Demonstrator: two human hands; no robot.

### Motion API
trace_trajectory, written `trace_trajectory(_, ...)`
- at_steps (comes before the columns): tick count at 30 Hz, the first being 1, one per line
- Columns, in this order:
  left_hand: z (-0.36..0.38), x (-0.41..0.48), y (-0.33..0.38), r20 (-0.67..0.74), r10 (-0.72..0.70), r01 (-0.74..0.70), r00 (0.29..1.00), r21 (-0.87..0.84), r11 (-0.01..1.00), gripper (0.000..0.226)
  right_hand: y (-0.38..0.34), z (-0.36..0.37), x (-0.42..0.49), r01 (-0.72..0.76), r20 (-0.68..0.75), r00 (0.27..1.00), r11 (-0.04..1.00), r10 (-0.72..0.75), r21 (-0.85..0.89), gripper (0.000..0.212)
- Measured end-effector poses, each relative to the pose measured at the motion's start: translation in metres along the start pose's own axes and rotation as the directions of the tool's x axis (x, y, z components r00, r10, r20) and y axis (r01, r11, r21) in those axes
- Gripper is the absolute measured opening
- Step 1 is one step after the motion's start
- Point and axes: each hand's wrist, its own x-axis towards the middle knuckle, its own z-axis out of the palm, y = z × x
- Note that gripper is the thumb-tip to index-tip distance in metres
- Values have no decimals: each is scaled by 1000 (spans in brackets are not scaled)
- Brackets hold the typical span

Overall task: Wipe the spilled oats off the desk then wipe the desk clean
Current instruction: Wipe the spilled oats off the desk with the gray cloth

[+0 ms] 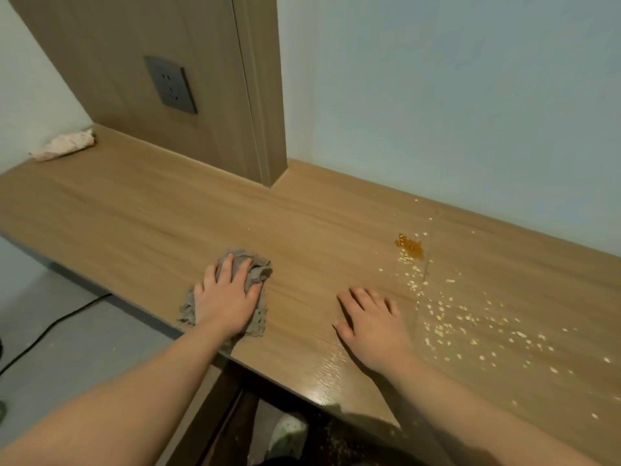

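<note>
I'm pressing my left hand (223, 297) flat on the grey rag (250, 269); the oats (470, 321) are lying to the right, beyond my open, empty right hand (371, 326) on the desk (134, 210).

Grey cloth (255, 274), pale oats (470, 317) and an amber stain (411, 247) on the wood-grain desk (151, 203).

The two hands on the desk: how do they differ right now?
The left hand presses flat on a grey rag; the right hand lies bare on the desk. The right hand sits beside the spilled oats; the left hand is further from them. Both lie palm-down, fingers spread.
</note>
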Motion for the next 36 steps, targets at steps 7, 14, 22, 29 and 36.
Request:
trace_trajectory(7, -40, 85, -34, -117, -307, 240, 945, -394, 887, 56, -8, 2, 4, -109, 14, 994, 993, 108, 35, 52)
trace_trajectory(14, -20, 85, 34, -62, 161, -166, 985, -80, 983, 56, -18, 6, 9, -190, 28, 982, 980, 188, 56, 53)
trace_trajectory(22, -26, 64, 12, -296, 414, -477, 861, -184, 860, 52, -15, 6, 6, -172, 12, 985, 984, 172, 36, 54)
trace_trajectory(29, -34, 77, -55, -58, -219, 211, 974, -120, 970, 55, -15, 13, 6, -148, -40, 988, 987, 151, 67, 53)
trace_trajectory(36, 13, -31, 41, -52, 341, -343, 939, -36, 939, 52, -8, 16, 3, -97, -43, 994, 989, 103, 116, 56)
